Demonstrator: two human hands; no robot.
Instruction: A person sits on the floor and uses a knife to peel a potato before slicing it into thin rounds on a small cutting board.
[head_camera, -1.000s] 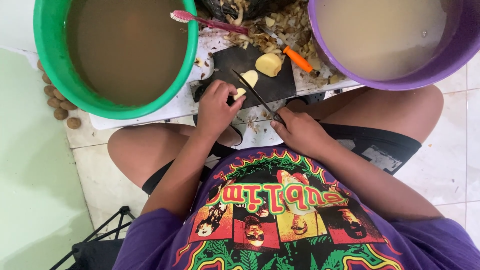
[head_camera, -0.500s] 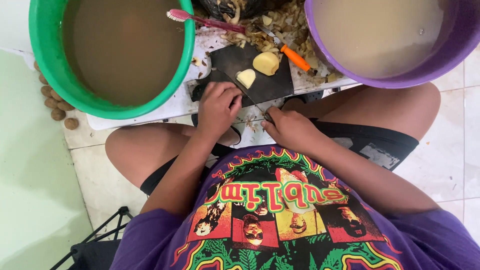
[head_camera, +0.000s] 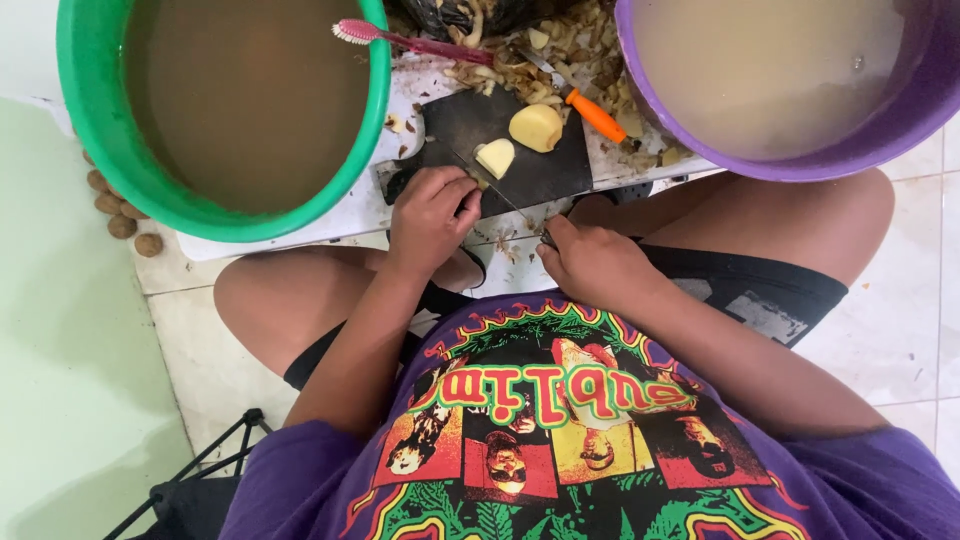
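My left hand (head_camera: 428, 215) presses down on a potato piece at the near edge of the black cutting board (head_camera: 545, 170); the piece is hidden under the fingers. My right hand (head_camera: 592, 262) grips the handle of a knife (head_camera: 500, 196), whose thin blade lies low across the board right beside the left fingers. Two peeled pale-yellow potato pieces sit further up the board: a smaller one (head_camera: 494, 157) and a larger one (head_camera: 536, 127).
A green basin (head_camera: 95, 120) of brown water stands at the left, a purple basin (head_camera: 880, 140) of cloudy water at the right. A pink toothbrush (head_camera: 400, 40), potato peels (head_camera: 520, 60) and an orange-handled peeler (head_camera: 590, 113) lie between them. Unpeeled potatoes (head_camera: 120, 220) lie on the floor.
The knife blade dropped from raised and angled down to the board beside the left fingers. The left hand curled over its potato piece, hiding it.
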